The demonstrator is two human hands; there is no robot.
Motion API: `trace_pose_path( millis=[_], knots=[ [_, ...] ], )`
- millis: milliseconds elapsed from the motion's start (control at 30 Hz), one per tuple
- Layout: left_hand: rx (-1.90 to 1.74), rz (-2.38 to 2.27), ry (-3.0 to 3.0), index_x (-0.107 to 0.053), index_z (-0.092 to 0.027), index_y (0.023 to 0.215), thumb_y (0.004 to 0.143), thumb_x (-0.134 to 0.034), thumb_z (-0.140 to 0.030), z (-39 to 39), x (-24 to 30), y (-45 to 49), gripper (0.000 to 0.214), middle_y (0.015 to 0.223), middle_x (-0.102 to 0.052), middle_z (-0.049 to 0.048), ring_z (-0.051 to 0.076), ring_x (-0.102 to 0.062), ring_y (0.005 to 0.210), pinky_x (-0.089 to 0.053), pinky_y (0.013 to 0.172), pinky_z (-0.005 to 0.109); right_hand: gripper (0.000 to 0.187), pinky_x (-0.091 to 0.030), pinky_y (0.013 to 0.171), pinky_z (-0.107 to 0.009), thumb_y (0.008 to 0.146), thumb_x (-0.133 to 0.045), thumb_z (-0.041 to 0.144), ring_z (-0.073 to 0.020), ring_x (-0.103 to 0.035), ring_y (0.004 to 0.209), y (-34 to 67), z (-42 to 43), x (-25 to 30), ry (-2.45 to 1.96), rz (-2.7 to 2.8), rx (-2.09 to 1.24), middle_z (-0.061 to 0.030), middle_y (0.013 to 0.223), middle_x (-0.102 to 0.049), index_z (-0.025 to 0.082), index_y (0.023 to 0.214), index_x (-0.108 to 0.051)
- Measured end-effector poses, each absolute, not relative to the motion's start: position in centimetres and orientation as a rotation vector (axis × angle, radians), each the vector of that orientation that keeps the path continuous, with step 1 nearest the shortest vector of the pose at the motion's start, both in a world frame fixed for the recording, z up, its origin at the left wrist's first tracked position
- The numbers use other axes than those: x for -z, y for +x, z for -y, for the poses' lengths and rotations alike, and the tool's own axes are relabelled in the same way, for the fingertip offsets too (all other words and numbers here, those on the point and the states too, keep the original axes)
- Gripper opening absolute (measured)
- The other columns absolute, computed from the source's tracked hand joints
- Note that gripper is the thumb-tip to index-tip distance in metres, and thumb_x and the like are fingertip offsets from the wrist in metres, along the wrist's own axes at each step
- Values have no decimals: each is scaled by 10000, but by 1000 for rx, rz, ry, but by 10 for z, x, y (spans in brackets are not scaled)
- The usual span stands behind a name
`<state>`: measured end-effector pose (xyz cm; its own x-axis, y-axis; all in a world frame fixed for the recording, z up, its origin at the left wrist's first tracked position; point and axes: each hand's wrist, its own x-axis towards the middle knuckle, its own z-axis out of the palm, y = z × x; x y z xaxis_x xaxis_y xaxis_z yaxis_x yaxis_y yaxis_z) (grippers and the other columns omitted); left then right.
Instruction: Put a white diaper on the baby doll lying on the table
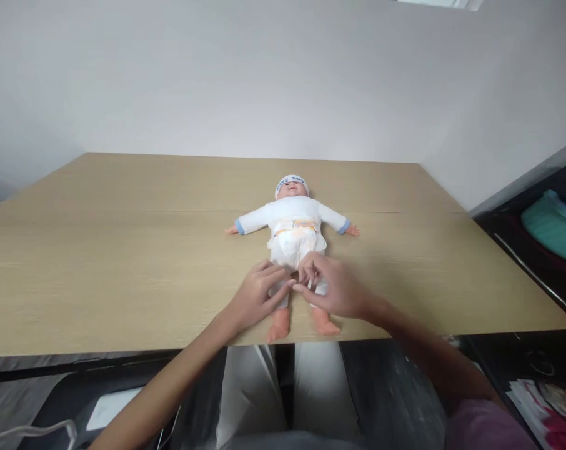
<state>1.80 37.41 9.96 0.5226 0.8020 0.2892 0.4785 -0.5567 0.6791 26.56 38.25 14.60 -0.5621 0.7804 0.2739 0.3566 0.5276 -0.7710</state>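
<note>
Wood-grain tabletop [124, 262] bears the doll [296, 219], face-up near the front edge, feet toward you. Your left hand [258, 290] and right hand [335, 287] meet over its legs, fingers curled, thumbs close; what they pinch cannot be told. You seem to be adjusting legwear, calling next for light handling. Note soft white shirt [276, 215], smooth feet [278, 325]; beyond, matt wall [264, 81].

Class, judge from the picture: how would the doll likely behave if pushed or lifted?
The doll probably won't roll: it lies face up with both arms spread wide. Its smooth, moulded-looking feet may keep their shape when gripped. It may slide with a push, since the table looks flat and smooth.
</note>
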Motion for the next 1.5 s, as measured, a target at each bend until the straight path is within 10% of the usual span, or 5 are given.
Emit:
trace_pose_path(
  millis=[367,700,933,1200,1500],
  knots=[
    [-777,-1502,2262,-562,-238,994,1057,-650,-534,-396,-65,30,315,845,-646,39,271,-588,853,-427,786,384,82,-419,705,-278,1043,-723,294,-167,-678,703,285,-400,-78,-1450,2149,-510,37,760,-713,240,1101,-701],
    [-759,-1350,2404,-559,-242,801,1052,-629,-447,-453,-56,20,332,759,-552,35,234,-519,742,-389,713,350,138,-406,683,-320,1101,-627,311,-226,-709,886,247,-423,-70,-1532,2221,-240,-91,1131,-767,212,1104,-724],
    [-1009,-1158,2284,-692,-217,991,1061,-651,-447,-468,-53,10,244,1326,-627,126,282,-613,1255,-496,1126,427,232,-553,830,-394,1098,-605,329,-288,-721,1049,245,-429,-66,-1486,2217,-243,-138,1353,-684,231,1282,-707],
    [-975,-1137,2315,-693,-226,1032,1082,-646,-398,-465,-54,7,185,1405,-678,118,296,-612,1283,-477,1122,463,244,-519,1097,-503,1079,-616,305,-353,-654,1312,245,-424,-58,-1382,2156,-356,-155,1485,-667,206,1295,-672],
    [-931,-1099,2275,-695,-239,1004,1068,-643,-364,-465,-61,11,149,1144,-759,61,272,-607,1063,-447,1008,442,108,-506,968,-423,1064,-612,323,-317,-687,1119,243,-432,-61,-1387,2090,-432,-117,1160,-750,227,1110,-630]
  ],
)
